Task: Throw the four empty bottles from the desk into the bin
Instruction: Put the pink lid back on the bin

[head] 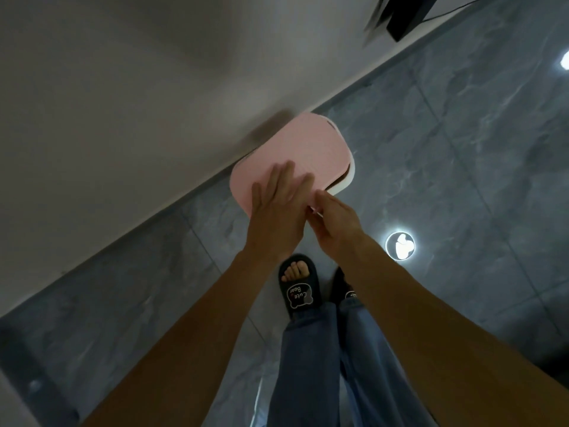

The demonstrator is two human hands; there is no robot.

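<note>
Just both hands (pixel 278 208) flat on bin lid (pixel 295 143)

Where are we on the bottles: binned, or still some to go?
No bottle or desk is in view, so no count is possible. Both hands are at the bin: left hand lies flat on the pink lid, right hand pinches its near edge. The lid looks nearly shut.

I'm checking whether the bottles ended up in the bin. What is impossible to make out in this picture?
- Bin contents: head view, the pink lid covers all but a dark sliver at its right edge.
- Bottles and desk: none in frame.
- Right hand fingertips at the lid's edge: grip unclear, partly behind the left hand.
- Black object, top edge: cut off and blurred.
</note>
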